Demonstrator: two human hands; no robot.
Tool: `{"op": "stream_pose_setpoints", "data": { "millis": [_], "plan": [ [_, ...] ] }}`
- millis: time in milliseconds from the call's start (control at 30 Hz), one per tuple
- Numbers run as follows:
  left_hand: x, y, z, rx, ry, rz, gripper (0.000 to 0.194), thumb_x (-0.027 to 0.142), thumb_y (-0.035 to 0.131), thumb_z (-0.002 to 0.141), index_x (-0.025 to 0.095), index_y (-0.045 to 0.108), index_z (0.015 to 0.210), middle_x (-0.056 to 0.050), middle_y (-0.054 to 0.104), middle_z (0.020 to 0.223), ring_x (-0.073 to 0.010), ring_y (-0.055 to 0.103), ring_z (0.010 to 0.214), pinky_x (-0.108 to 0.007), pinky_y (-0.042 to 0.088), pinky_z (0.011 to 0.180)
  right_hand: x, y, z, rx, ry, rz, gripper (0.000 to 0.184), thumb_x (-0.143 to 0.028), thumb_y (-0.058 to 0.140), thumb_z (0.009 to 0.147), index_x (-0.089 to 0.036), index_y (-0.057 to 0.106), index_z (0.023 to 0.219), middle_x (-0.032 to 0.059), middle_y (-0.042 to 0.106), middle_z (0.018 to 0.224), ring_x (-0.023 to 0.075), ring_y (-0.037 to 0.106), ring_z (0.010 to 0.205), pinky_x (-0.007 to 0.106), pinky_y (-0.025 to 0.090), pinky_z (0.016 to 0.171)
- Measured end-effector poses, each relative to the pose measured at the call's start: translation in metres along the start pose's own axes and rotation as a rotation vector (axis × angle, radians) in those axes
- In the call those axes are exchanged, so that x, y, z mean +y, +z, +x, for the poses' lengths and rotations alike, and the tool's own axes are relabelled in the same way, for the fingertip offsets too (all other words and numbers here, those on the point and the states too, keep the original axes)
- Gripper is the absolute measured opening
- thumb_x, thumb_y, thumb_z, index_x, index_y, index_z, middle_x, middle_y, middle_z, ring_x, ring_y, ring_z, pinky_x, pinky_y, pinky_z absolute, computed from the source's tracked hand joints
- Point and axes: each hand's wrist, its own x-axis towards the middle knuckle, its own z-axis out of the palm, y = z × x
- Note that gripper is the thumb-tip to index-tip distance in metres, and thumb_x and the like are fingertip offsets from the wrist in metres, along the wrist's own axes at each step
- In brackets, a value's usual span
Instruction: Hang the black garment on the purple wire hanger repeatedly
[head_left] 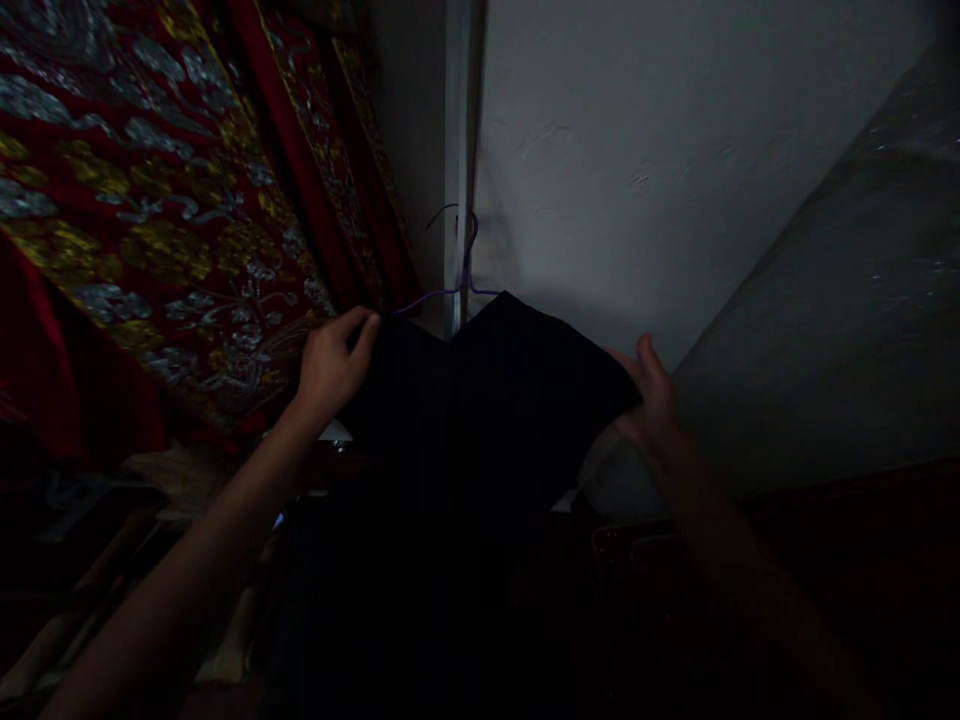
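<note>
A very dark garment (480, 420) hangs on a thin purple hanger (427, 298), its neckline dipping in the middle. My left hand (336, 365) is closed at the garment's shoulder on the left, pinching the cloth between thumb and fingers. At the opposite shoulder is my right hand (656, 400), thumb raised and apart, with the fingers reaching behind the fabric and partly hidden by it. The cloth's outer corner rests against this hand. Darkness hides the garment's lower part.
Behind the hanger stands a narrow upright post (456, 130) against a pale wall (645, 180). Red cloth with gold and silver decoration (172, 200) hangs at the left. A greyish sheet-like surface (847, 330) slants along the right. Dim clutter lies at lower left.
</note>
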Motion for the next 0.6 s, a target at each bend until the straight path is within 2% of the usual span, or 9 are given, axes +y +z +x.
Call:
{"op": "stream_pose_setpoints", "data": {
  "millis": [67,133,267,333,400,467,533,600],
  "plan": [
    [0.009,0.003,0.005,0.001,0.006,-0.018,0.038,0.044,0.047,0.102,0.018,0.074,0.105,-0.006,0.076,0.095,-0.0227,0.069,0.089,-0.031,0.049,0.082,-0.007,-0.004,-0.001,-0.024,0.033,-0.079,0.052,-0.072,0.071,0.075,-0.020,0.073,0.078,0.0034,0.071,0.076,0.0222,0.068,0.072,0.033,0.056,0.063],
    [0.022,0.007,0.011,0.000,0.070,-0.024,0.038,0.045,0.048,0.102,0.019,0.075,0.111,-0.006,0.075,0.102,-0.0234,0.066,0.098,-0.035,0.047,0.091,-0.017,-0.003,-0.004,-0.026,-0.005,-0.180,0.042,-0.061,0.083,0.068,-0.022,0.071,0.072,-0.0008,0.067,0.065,0.0178,0.062,0.060,0.029,0.050,0.055],
    [0.055,0.009,0.016,0.004,0.285,-0.096,0.044,0.045,0.048,0.102,0.027,0.063,0.139,-0.009,0.062,0.135,-0.0265,0.050,0.129,-0.045,0.036,0.111,-0.032,0.008,-0.022,0.112,-0.182,-0.180,0.034,-0.056,0.075,0.078,-0.024,0.068,0.071,-0.0009,0.063,0.064,0.0178,0.059,0.061,0.030,0.047,0.055],
    [0.069,0.003,0.012,0.058,0.287,-0.213,0.046,0.046,0.050,0.101,0.025,0.060,0.141,-0.010,0.058,0.140,-0.0268,0.047,0.132,-0.046,0.034,0.114,-0.035,0.017,-0.041,0.183,-0.199,-0.144,0.032,-0.054,0.072,0.082,-0.024,0.067,0.073,-0.0003,0.062,0.066,0.0184,0.059,0.063,0.031,0.048,0.058],
    [0.077,-0.005,0.006,0.021,0.160,-0.421,0.046,0.049,0.050,0.101,0.020,0.066,0.133,-0.011,0.064,0.130,-0.0264,0.055,0.123,-0.044,0.040,0.110,-0.035,0.030,-0.063,0.214,-0.201,-0.139,0.034,-0.053,0.069,0.085,-0.022,0.064,0.071,-0.0008,0.059,0.066,0.0165,0.056,0.062,0.029,0.045,0.058],
    [0.081,-0.014,0.001,-0.158,-0.036,-0.698,0.048,0.051,0.049,0.100,0.015,0.070,0.124,-0.013,0.070,0.119,-0.0256,0.063,0.111,-0.042,0.048,0.100,-0.034,0.044,-0.079,0.212,-0.221,-0.176,0.040,-0.054,0.067,0.087,-0.021,0.059,0.067,-0.0022,0.053,0.064,0.0136,0.049,0.059,0.027,0.042,0.056],
    [0.083,-0.020,-0.004,-0.337,-0.216,-0.930,0.050,0.051,0.053,0.098,0.012,0.068,0.125,-0.015,0.072,0.118,-0.0252,0.067,0.106,-0.039,0.051,0.094,-0.032,0.058,-0.084,0.224,-0.240,-0.200,0.043,-0.056,0.065,0.088,-0.020,0.056,0.065,-0.0032,0.049,0.062,0.0121,0.045,0.058,0.025,0.039,0.056],
    [0.083,-0.026,-0.009,-0.382,-0.309,-1.043,0.049,0.047,0.062,0.093,0.012,0.066,0.128,-0.015,0.072,0.122,-0.0242,0.067,0.108,-0.037,0.052,0.094,-0.031,0.067,-0.079,0.279,-0.244,-0.142,0.042,-0.056,0.065,0.088,-0.020,0.058,0.068,-0.0031,0.051,0.063,0.0126,0.047,0.059,0.025,0.041,0.057]
  ]
}}
